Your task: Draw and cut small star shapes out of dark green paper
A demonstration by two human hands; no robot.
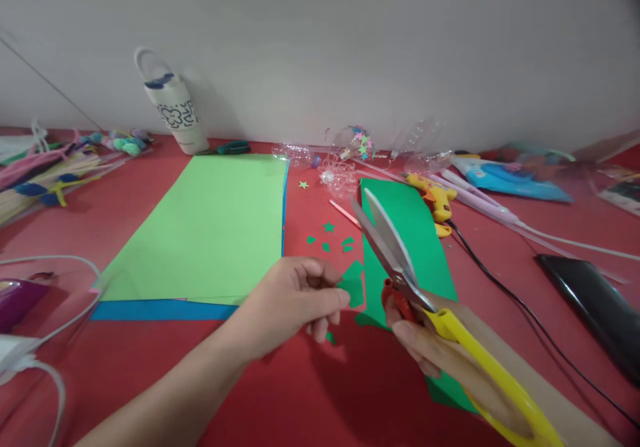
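My right hand is wrapped round scissors with yellow and red handles. Their blades point up and away and stand slightly apart. To the left of them, my left hand is closed in a pinch on a small green paper piece, whose edge shows past the thumb. A green paper star and several small green scraps lie beyond my left fingers. Under and behind the scissors is a dark green paper sheet, partly covered by my right hand.
Light green sheets over blue paper lie at left. A tumbler stands against the wall. A yellow glue gun, its black cord and a phone are at right. Clear plastic pieces sit at the back.
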